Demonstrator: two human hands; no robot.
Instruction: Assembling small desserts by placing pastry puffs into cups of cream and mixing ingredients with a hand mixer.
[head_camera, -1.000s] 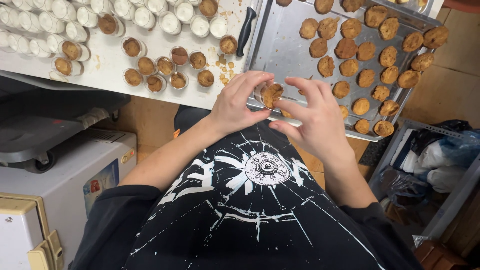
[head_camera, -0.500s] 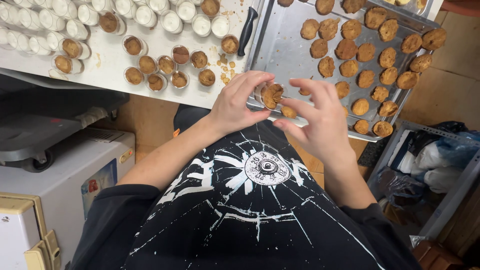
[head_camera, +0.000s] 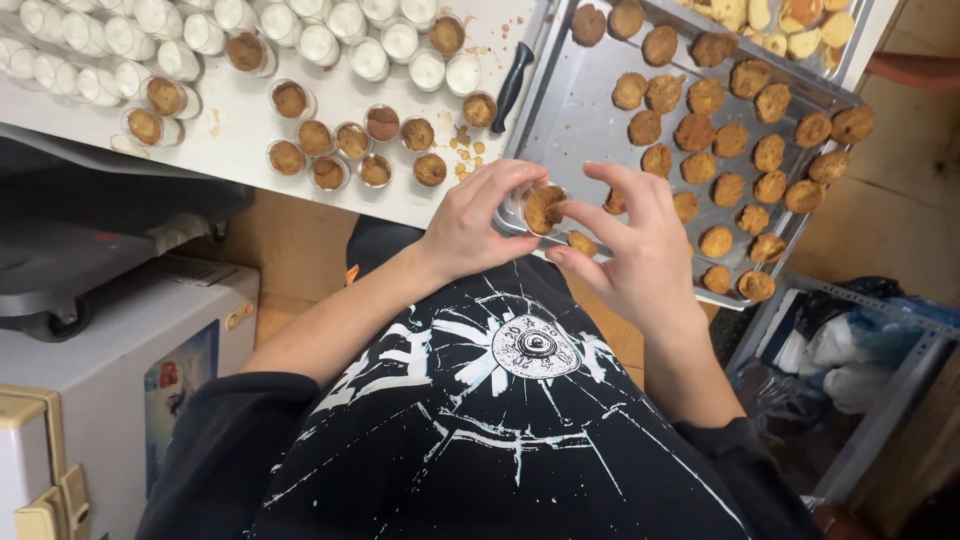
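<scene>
Centre frame: left hand (head_camera: 470, 225) and right hand (head_camera: 625, 245), fingers closed together on one cookie (head_camera: 543, 208) at the near edge of the tray (head_camera: 590, 110). Tray, upper right: cookies in rows. Counter (head_camera: 240, 110), upper left: cups (head_camera: 350, 140), white and brown-filled; knife (head_camera: 512, 85).

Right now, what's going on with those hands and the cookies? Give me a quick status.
Left hand and right hand both pinching one brown cookie. Held over the near edge of the metal tray. Nothing between them.
</scene>
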